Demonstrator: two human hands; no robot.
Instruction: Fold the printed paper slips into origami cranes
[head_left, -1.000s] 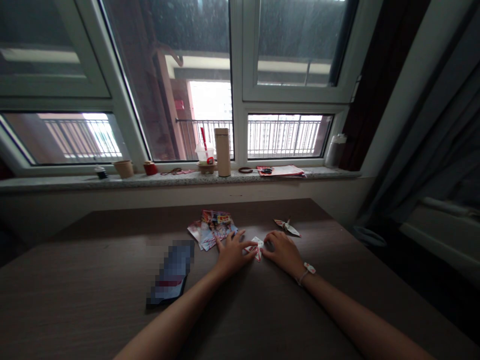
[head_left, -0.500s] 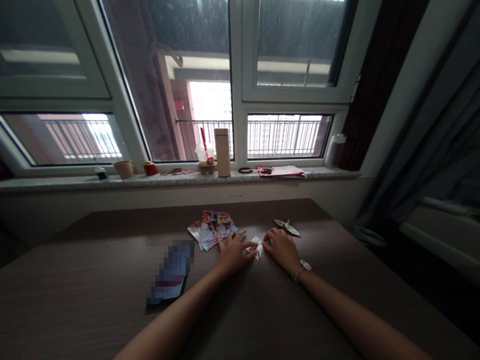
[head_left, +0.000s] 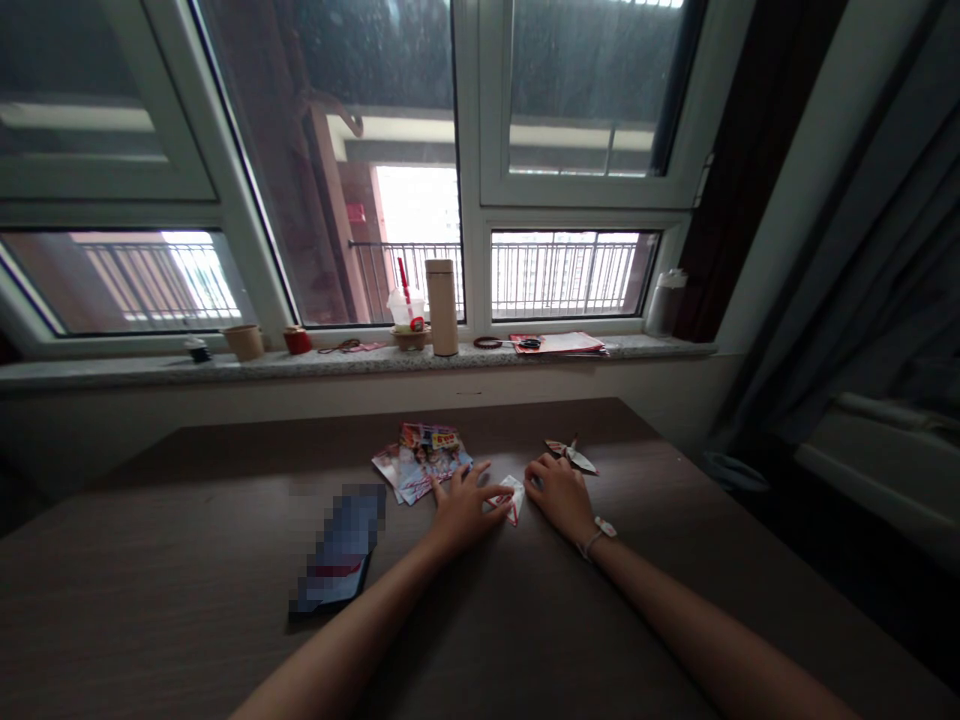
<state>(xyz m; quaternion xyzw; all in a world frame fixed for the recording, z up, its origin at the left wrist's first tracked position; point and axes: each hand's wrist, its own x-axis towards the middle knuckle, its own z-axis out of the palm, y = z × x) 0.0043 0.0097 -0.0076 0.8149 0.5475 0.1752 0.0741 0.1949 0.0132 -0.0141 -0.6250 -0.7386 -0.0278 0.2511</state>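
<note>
A small white piece of folded paper (head_left: 514, 490) with red markings lies on the dark table between my hands. My left hand (head_left: 463, 508) rests palm down with its fingers spread; its index finger and thumb touch the paper's left side. Close against the paper's right edge is my right hand (head_left: 559, 495), fingers bent and drawn together. Its fingertips are partly hidden, so whether they pinch the paper's corner does not show. Just beyond the right hand sits a folded paper crane (head_left: 573, 455). Printed paper sheets (head_left: 427, 462) lie fanned out beyond my left hand.
A phone (head_left: 341, 550), blurred over, lies left of my left forearm on the table (head_left: 187, 560). Along the windowsill (head_left: 352, 362) stand a tan flask (head_left: 442, 308), a plastic cup with a red straw (head_left: 406, 310), a brown paper cup (head_left: 244, 342), scissors (head_left: 525, 344) and papers (head_left: 566, 344).
The view has shifted very slightly. Both hands and the folded paper keep nearly the same places, with the right fingertips perhaps a touch further from the paper's middle.
</note>
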